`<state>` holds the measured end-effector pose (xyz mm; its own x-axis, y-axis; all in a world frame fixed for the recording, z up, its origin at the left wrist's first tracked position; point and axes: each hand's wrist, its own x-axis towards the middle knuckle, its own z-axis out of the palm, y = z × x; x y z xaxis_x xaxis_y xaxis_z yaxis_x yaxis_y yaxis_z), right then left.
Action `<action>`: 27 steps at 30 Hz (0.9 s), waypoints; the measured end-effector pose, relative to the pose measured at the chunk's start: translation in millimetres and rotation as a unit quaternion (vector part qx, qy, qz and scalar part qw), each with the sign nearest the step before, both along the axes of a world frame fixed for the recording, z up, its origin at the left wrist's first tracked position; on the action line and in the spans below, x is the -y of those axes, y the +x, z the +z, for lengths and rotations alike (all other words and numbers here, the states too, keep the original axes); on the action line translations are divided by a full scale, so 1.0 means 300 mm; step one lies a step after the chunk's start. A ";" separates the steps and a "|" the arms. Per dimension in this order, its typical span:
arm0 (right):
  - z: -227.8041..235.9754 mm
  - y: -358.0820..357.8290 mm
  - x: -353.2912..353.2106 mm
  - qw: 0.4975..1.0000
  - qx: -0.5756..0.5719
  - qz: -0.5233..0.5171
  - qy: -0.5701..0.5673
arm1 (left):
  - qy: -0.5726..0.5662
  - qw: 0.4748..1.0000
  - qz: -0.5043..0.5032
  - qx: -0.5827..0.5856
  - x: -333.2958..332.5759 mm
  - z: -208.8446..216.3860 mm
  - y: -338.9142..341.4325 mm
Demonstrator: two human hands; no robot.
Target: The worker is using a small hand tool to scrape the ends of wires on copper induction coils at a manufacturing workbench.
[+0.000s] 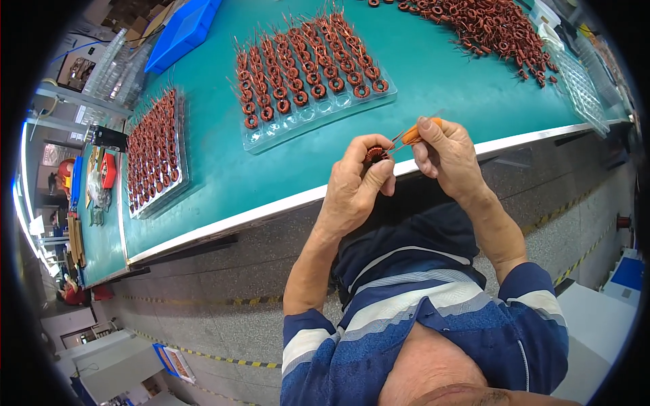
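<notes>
Between the thumb and fingers of my left hand (353, 181) is a small toroidal coil (376, 155) wound with copper-coloured wire. Its wire leads stick out toward the right. My right hand (447, 152) pinches a tool with an orange handle (425, 130), whose thin metal end reaches the coil's leads; the exact kind of tool is hard to make out. Both hands are just over the table's near edge. Beyond them a clear plastic tray (318, 116) holds rows of similar coils (301, 74) with their leads pointing up.
A second filled tray (154, 155) stands on the green table (223, 183) at the left. A loose pile of coils (481, 30) lies at the far right, beside an empty clear tray (579, 84). A blue bin (183, 34) sits at the far left.
</notes>
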<state>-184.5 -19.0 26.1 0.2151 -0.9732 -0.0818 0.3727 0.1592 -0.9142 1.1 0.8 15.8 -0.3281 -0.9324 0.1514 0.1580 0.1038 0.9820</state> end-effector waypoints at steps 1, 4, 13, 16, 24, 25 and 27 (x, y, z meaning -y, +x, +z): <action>-0.008 -0.011 0.003 1.000 0.000 -0.001 0.000 | 0.000 1.000 -0.001 0.000 0.001 0.002 0.001; -0.018 -0.031 0.003 1.000 -0.003 0.022 -0.013 | 0.016 0.999 -0.042 -0.020 0.007 0.004 0.009; -0.014 -0.028 0.009 0.931 -0.180 -0.073 -0.309 | 0.109 0.978 -0.130 -0.121 0.014 -0.003 0.039; -0.042 -0.051 -0.014 0.966 -0.168 -0.051 -0.192 | 0.137 0.971 -0.145 -0.134 0.010 -0.011 0.033; 0.003 -0.053 -0.051 0.881 -0.328 -0.061 -0.336 | 0.166 0.977 -0.070 -0.116 -0.003 -0.055 0.011; 0.012 -0.050 -0.058 0.881 -0.329 -0.061 -0.335 | 0.166 0.977 -0.071 -0.117 -0.007 -0.056 0.005; 0.028 -0.047 -0.071 0.963 -0.194 -0.027 -0.186 | 0.127 0.982 -0.037 -0.134 -0.020 -0.049 -0.008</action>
<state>-198.6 2.1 34.5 0.1864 -0.9597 0.2102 -0.0090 -0.2157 -0.9764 -1.2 6.8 1.1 -0.3759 -0.9266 0.0060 0.4117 -0.1612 0.8970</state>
